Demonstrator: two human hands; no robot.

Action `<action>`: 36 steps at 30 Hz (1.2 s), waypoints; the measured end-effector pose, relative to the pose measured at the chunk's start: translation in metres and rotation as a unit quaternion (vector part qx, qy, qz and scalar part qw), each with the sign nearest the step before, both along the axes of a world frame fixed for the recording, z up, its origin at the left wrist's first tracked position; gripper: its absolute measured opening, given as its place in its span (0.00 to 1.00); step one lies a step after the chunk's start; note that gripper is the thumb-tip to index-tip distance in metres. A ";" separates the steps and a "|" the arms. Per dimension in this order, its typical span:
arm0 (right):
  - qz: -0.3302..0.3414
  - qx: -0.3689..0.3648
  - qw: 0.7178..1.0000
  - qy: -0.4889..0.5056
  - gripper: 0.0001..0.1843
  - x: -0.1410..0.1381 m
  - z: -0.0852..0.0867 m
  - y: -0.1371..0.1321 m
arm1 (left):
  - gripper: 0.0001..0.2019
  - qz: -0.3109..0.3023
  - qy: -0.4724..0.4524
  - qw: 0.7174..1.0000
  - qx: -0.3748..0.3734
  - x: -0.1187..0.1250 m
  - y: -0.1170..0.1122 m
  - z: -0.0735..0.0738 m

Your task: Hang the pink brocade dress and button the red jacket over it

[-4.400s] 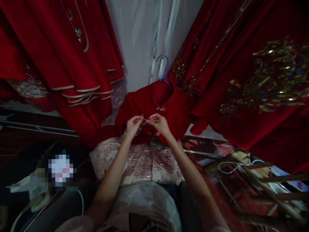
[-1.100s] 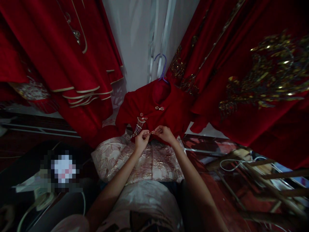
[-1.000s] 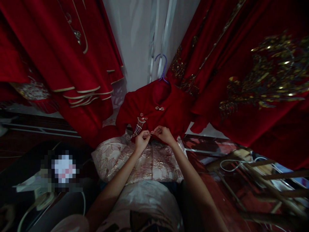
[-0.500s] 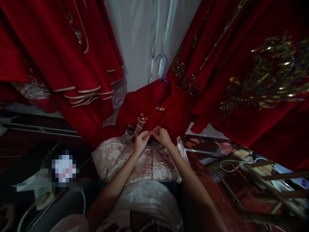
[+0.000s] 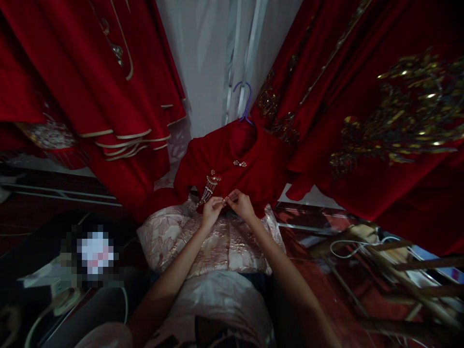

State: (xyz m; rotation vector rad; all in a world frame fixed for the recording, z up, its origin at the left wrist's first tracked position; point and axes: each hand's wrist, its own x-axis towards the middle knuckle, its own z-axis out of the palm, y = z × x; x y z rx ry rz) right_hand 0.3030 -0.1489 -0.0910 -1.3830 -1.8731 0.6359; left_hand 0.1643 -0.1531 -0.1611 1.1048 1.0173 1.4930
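Note:
A red garment (image 5: 270, 164) on a purple hanger (image 5: 247, 104) spreads over my lap. Its front carries a beaded clasp (image 5: 239, 164) and a beaded tassel ornament (image 5: 210, 186). Both hands meet at its lower front, fingertips pinched close together. My left hand (image 5: 213, 210) and my right hand (image 5: 240, 204) are closed around a small beaded piece (image 5: 225, 199) at the cloth, mostly hidden by the fingers. Beneath the garment, a pale brocade fabric with a shiny pattern (image 5: 213, 244) covers my legs.
Red garments with pale trim (image 5: 134, 106) hang at the left. More red garments with gold sequins (image 5: 409, 111) hang at the right. A wooden frame (image 5: 409, 285) with a white cable (image 5: 348, 249) stands lower right. A dark surface (image 5: 32, 261) with white items lies lower left.
Almost nothing differs. Both hands stay at the same spot on the garment, with only a slight shift of the fingers.

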 end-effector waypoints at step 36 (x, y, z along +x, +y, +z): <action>0.235 -0.279 0.930 0.048 0.13 0.054 0.061 -0.007 | 0.19 0.038 -0.138 0.990 -0.017 -0.007 0.009 0.058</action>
